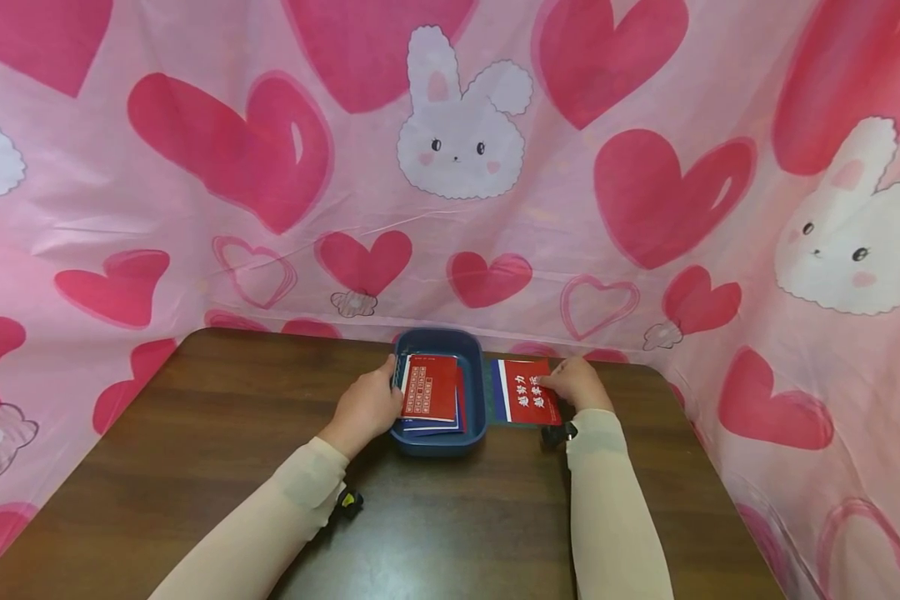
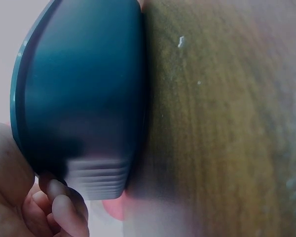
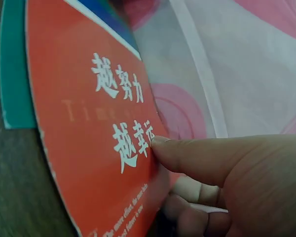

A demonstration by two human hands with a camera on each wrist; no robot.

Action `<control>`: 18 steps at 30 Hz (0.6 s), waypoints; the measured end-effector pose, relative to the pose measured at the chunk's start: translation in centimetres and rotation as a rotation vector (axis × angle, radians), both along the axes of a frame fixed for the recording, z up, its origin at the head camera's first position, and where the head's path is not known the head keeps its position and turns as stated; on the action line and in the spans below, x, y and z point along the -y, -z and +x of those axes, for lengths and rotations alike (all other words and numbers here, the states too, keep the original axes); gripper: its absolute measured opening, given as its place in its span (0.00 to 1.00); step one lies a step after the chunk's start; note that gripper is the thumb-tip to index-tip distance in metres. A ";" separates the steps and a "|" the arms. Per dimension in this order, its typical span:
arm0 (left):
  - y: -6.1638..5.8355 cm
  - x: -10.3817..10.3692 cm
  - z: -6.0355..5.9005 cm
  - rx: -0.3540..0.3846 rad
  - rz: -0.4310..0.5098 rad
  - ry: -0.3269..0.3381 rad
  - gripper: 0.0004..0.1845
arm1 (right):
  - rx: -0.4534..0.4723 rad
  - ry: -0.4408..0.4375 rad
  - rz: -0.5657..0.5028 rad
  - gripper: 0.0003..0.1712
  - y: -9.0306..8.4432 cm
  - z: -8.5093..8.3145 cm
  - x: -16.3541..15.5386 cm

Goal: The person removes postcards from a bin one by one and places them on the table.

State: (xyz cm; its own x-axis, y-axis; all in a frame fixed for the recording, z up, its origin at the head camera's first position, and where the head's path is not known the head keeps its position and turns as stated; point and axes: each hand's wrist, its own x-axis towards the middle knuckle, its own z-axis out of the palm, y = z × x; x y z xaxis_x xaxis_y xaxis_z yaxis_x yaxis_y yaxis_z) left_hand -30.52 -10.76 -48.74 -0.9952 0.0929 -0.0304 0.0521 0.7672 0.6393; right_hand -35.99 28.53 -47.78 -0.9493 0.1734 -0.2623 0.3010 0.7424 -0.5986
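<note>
A dark blue plastic basin [image 1: 438, 448] stands at the back of the table, with red, blue and white booklets [image 1: 432, 387] stacked inside it. My left hand [image 1: 367, 404] grips the basin's left rim; its fingers [image 2: 69, 212] curl at the outer wall, and the left wrist view does not show the thumb. To the right of the basin, my right hand [image 1: 579, 383] pinches a red booklet [image 3: 89, 133] with white Chinese characters, thumb on the cover and fingers behind its edge. A blue-and-white booklet [image 1: 500, 387] and a green one [image 3: 12, 74] lie under it.
The brown wooden table [image 1: 217, 467] reaches forward to a pink curtain [image 1: 420, 225] with hearts and rabbits, which also hangs along both sides. Dark wrist cameras [image 1: 350, 502] sit below the sleeves.
</note>
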 end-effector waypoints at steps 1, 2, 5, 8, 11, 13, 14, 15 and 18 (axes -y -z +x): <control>-0.1 0.0 0.0 0.003 0.002 -0.003 0.42 | -0.001 -0.003 0.009 0.19 -0.1 0.1 0.0; -0.1 0.0 0.0 0.006 0.004 -0.004 0.42 | 0.000 -0.004 0.012 0.20 -0.2 0.2 0.1; -0.1 -0.1 0.1 0.016 0.007 -0.008 0.42 | 0.005 0.003 0.010 0.20 -0.3 0.3 0.2; -0.2 -0.1 0.1 0.011 0.001 -0.008 0.42 | 0.009 0.000 -0.001 0.19 -0.2 0.3 0.0; -0.1 -0.1 0.1 -0.021 -0.016 -0.003 0.40 | 0.008 0.000 -0.016 0.19 0.0 0.0 -0.2; -0.1 -0.1 0.1 -0.041 -0.028 -0.001 0.39 | 0.001 -0.013 -0.033 0.20 0.1 -0.2 -0.3; -0.1 -0.1 0.1 -0.048 -0.031 0.000 0.39 | -0.002 -0.016 -0.044 0.21 0.1 -0.3 -0.2; -0.1 -0.1 0.1 -0.047 -0.029 0.001 0.39 | -0.007 -0.021 -0.058 0.21 0.0 -0.4 -0.1; -0.2 0.0 0.1 -0.035 -0.019 0.002 0.40 | -0.021 -0.049 -0.102 0.22 -0.8 -0.4 0.5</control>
State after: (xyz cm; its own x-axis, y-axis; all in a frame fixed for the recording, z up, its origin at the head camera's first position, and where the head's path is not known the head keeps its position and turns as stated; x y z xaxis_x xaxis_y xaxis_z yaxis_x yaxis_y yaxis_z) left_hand -30.44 -10.72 -48.58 -0.9955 0.0944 0.0025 0.0755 0.7789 0.6226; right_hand -36.37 28.04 -46.95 -0.9615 0.1000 -0.2558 0.2521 0.6909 -0.6776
